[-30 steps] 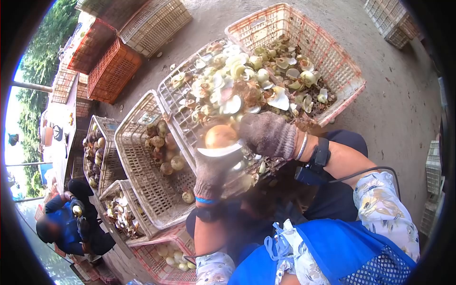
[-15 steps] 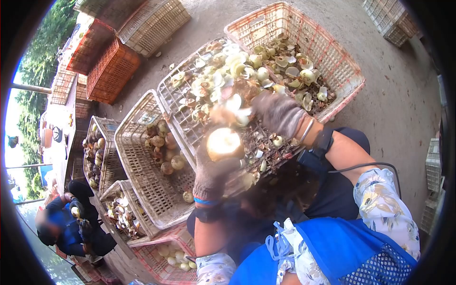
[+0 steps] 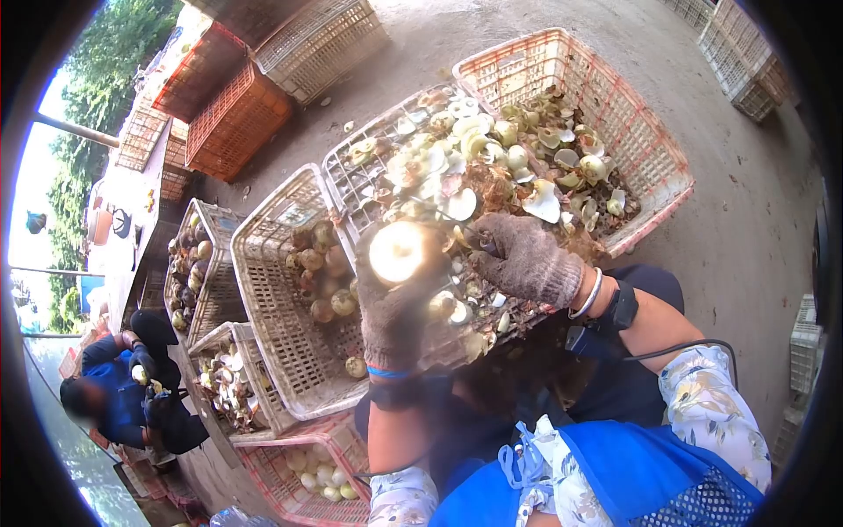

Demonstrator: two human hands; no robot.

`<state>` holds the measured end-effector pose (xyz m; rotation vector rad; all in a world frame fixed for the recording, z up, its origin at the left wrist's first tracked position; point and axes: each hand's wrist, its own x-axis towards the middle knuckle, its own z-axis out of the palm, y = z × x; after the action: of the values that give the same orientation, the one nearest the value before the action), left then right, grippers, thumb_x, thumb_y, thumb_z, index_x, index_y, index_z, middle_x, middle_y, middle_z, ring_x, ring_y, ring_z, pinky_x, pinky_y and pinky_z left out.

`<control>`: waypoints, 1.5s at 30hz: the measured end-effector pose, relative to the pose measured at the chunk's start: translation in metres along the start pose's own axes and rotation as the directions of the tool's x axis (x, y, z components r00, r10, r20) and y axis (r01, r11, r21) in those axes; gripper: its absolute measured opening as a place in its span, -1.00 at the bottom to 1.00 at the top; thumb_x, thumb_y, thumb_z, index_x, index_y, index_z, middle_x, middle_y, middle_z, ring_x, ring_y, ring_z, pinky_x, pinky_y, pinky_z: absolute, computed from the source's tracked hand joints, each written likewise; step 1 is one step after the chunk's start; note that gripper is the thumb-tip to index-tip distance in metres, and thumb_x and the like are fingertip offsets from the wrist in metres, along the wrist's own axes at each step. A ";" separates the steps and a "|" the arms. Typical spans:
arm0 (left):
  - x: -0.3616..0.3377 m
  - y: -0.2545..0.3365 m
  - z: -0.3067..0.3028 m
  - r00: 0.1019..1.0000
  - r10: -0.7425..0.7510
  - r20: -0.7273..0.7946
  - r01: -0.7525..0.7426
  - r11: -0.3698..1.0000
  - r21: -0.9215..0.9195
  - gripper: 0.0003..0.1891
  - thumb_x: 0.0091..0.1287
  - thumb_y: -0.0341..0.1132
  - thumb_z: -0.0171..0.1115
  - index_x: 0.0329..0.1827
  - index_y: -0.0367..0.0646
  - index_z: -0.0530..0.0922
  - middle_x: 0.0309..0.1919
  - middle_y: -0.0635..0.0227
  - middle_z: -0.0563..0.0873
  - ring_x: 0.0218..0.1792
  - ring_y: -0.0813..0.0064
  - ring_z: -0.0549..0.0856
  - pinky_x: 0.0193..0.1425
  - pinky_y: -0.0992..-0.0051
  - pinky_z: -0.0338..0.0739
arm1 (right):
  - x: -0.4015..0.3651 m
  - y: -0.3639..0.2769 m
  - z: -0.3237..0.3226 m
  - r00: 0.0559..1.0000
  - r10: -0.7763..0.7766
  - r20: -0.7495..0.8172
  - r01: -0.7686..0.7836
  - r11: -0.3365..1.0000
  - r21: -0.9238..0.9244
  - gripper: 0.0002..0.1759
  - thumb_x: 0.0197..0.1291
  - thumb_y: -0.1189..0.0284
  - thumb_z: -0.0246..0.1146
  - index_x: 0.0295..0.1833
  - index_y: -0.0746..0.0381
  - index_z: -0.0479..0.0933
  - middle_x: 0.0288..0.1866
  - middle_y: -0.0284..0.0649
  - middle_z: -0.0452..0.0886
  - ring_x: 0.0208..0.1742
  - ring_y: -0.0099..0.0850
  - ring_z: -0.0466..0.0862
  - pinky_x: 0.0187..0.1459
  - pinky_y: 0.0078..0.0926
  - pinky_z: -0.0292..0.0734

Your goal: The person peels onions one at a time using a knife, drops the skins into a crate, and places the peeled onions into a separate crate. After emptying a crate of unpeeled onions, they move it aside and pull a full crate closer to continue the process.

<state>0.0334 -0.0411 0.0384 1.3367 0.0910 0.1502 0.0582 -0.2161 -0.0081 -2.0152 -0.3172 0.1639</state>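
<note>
My left hand, in a brownish knit glove, is closed around an onion whose top is washed out by glare. To its right, my right hand, also gloved, has its fingers curled in. A small dark thing shows by its thumb, but I cannot make out what it is. Both hands are over a grid-like crate surface strewn with onion peels. The fingers of my left hand are partly blurred.
A crate holds peels at the far right. Left are a crate of unpeeled onions and a pink crate of peeled ones. Orange crates stand behind. A co-worker in blue sits at the left, onion in hand.
My right hand has drawn back and down from the peels, its fingers now clearer. My left hand still holds the onion. A large white peel piece now lies above my right hand. The view has shifted slightly.
</note>
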 end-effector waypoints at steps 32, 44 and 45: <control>0.011 -0.022 -0.028 0.985 0.164 -0.051 -0.150 0.966 0.208 -0.04 -0.15 -0.61 0.51 0.43 -0.15 0.28 0.23 0.23 0.52 0.17 0.30 0.60 0.17 0.35 0.64 | -0.013 -0.028 -0.017 0.976 -0.019 0.218 -0.003 0.995 0.099 -0.70 0.19 0.29 0.35 -0.07 0.25 0.59 -0.16 0.02 0.68 -0.09 -0.06 0.70 -0.06 -0.19 0.58; 0.021 -0.059 -0.089 0.971 0.175 0.163 -0.234 0.832 0.503 -0.26 0.21 -0.13 0.40 0.41 -0.18 0.30 0.24 -0.02 0.51 0.22 -0.15 0.55 0.27 -0.12 0.53 | 0.004 0.016 -0.015 0.993 -0.115 0.032 0.102 0.954 0.281 -0.68 0.24 0.32 0.33 0.03 0.25 0.57 -0.20 -0.06 0.65 -0.15 -0.25 0.65 -0.06 -0.29 0.54; 0.023 -0.060 -0.086 0.983 0.098 0.152 -0.130 0.969 0.211 -0.27 0.23 -0.09 0.37 0.41 -0.20 0.30 0.25 -0.04 0.50 0.23 -0.18 0.54 0.29 -0.15 0.50 | 0.002 -0.001 -0.026 0.989 -0.046 0.139 0.013 0.974 0.228 -0.69 0.27 0.31 0.31 0.03 0.24 0.56 -0.24 -0.09 0.64 -0.20 -0.32 0.63 -0.11 -0.32 0.53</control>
<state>0.0467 0.0315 -0.0388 1.5711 -0.0920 0.1456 0.0667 -0.2373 0.0050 -1.7754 -0.4015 0.3140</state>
